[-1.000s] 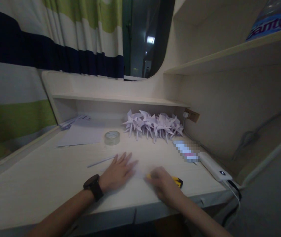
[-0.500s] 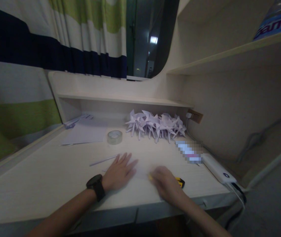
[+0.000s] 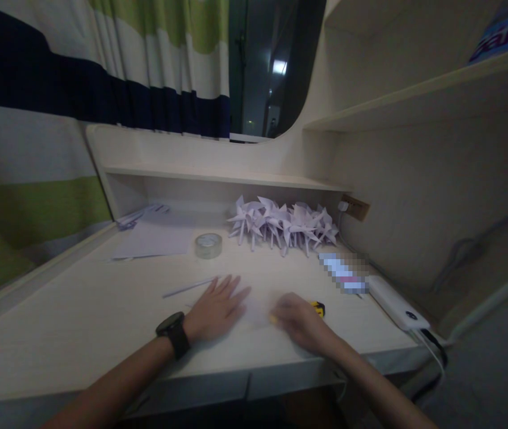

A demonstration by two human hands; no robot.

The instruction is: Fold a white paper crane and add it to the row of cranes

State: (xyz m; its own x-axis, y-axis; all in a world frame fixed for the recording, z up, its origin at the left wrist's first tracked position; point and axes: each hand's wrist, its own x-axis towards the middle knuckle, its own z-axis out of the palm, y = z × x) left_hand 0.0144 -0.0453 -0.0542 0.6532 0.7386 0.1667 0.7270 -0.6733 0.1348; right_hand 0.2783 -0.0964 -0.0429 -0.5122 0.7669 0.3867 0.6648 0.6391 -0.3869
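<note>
The left hand (image 3: 217, 308) lay flat, fingers extended, over blurred, pale paper (image 3: 257, 312) on the worktop (image 3: 115, 333), apparently to steady it, while the right hand (image 3: 299, 322), set apart, was closed around a yellow-and-black tool (image 3: 318, 308), likely for firm control.

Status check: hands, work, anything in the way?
Left hand flat, open, over blurred white paper. Right hand closed around slim yellow-and-black tool. Thin white stick beside left hand, possible obstruction.
</note>
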